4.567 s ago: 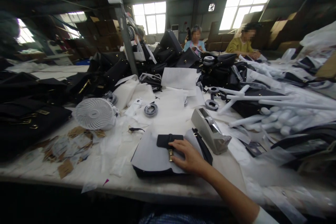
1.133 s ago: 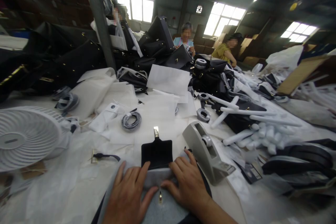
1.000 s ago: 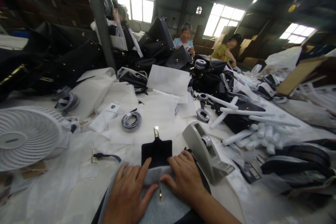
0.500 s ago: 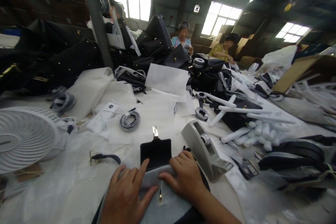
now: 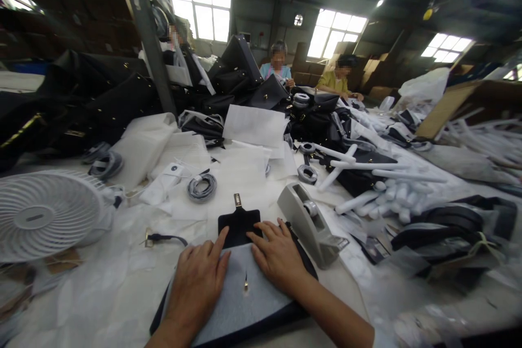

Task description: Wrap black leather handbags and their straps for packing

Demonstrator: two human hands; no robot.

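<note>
A black bag [image 5: 296,312] lies flat in front of me, its front covered by a thin greyish-white sheet [image 5: 240,310]. A small gold clasp [image 5: 246,286] pokes through the sheet. Beyond the sheet's far edge extends a black flap [image 5: 240,223] with a gold metal tip. My left hand [image 5: 204,272] rests on the sheet's left side, fingers stretched, its index fingertip at the flap's left edge. On the right side my right hand [image 5: 277,255] lies flat, fingers spread, fingertips on the flap's right edge. Neither hand grips anything.
A grey tape dispenser [image 5: 312,225] stands just right of the bag. To the left are a white fan [image 5: 36,217] and a black strap [image 5: 167,238]. Coiled straps [image 5: 202,187], white sheets and white foam tubes [image 5: 359,166] lie beyond. Two co-workers [image 5: 277,68] sit farther back.
My right hand has flattened and its fingers have spread out. The sheet, bunched at the flap before, now lies smooth over the bag. The view has shifted slightly.
</note>
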